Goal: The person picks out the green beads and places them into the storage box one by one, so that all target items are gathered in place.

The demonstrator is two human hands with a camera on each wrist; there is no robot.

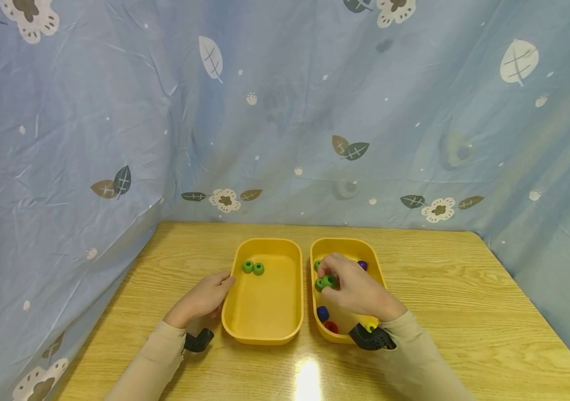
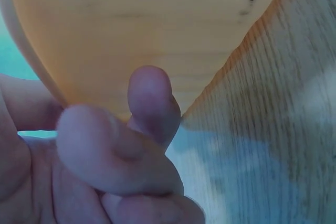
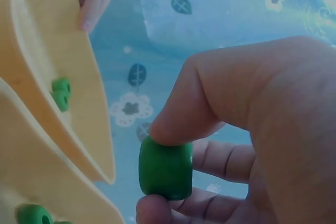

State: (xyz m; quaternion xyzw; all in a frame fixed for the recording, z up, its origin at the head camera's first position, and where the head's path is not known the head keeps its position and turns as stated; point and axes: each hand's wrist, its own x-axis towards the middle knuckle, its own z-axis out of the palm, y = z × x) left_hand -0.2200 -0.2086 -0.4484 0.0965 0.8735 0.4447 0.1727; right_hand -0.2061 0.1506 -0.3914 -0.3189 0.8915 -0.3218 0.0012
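Two hands busy. Right hand point(image 1: 357, 287) pinches a green bead point(image 3: 166, 170) over right tray point(image 1: 342, 241); left hand point(image 1: 204, 298) grips left tray point(image 1: 264, 306) by its left wall. Bead probably light, hard, sturdy; smooth curve could slip, so best held across opposite sides. Beyond: two green pieces point(image 1: 248, 266) in left tray; blue bead point(image 1: 322, 313), red bead point(image 1: 331, 327), yellow bead point(image 1: 370, 327) in right.

Wood-grain table point(image 1: 455, 289) beneath your left hand point(image 1: 204, 298) and right hand point(image 1: 357, 287). Beyond both hands you face a pale-blue cloth point(image 1: 274, 128), creased, printed with leaves point(image 1: 357, 151) and white-petalled flowers point(image 1: 224, 200); it also hangs left of your left hand and right of your right hand. Bright glare point(image 1: 307, 380) lies on the table, nearer you than both hands.
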